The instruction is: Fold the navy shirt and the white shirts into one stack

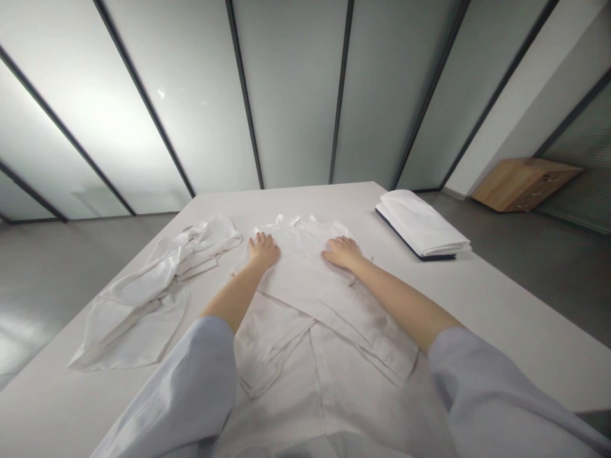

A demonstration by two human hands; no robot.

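Observation:
A white shirt (305,273) lies spread on the table, its collar end away from me and its sleeves folded across the front. My left hand (263,249) rests flat on the left shoulder area, fingers spread. On the opposite shoulder, my right hand (342,252) lies palm down, its fingers stretched out. Neither hand grasps the cloth. The lower part of the shirt reaches toward my body at the bottom of the view.
Another white garment (138,299) lies crumpled on the left side of the white table (496,312). At the back right, folded white cloths (420,222) sit on a dark flat piece. Beyond are frosted glass panels (291,95) and a wooden cabinet (520,181).

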